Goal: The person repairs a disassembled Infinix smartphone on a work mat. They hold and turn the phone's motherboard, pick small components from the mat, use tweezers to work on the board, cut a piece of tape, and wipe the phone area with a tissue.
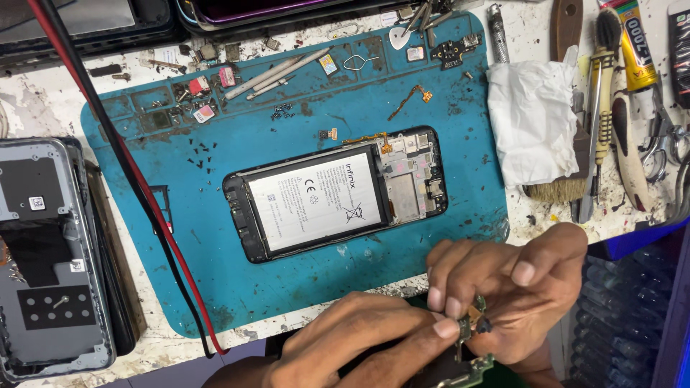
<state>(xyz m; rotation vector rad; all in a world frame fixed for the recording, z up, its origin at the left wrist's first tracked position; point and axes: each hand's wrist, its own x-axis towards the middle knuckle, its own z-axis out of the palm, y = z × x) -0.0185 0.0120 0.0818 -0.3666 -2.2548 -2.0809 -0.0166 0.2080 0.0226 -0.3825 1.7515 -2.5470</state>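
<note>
An opened phone (334, 195) with its back off lies on the blue repair mat (215, 273), its white battery showing. Below the mat's front edge both hands work close together on a small green circuit board (471, 359). My left hand (352, 345) pinches the board's upper end with thumb and forefinger. My right hand (514, 287) curls over it from the right, fingertips on a small part (474, 316) at the board's top. The board's lower end sticks out beneath the hands.
Red and black wires (129, 165) cross the mat's left side. A grey phone back cover (47, 259) lies at left. A white cloth (532, 118), brush (607, 79), glue tube (636, 43), tweezers and loose small parts sit along the top and right.
</note>
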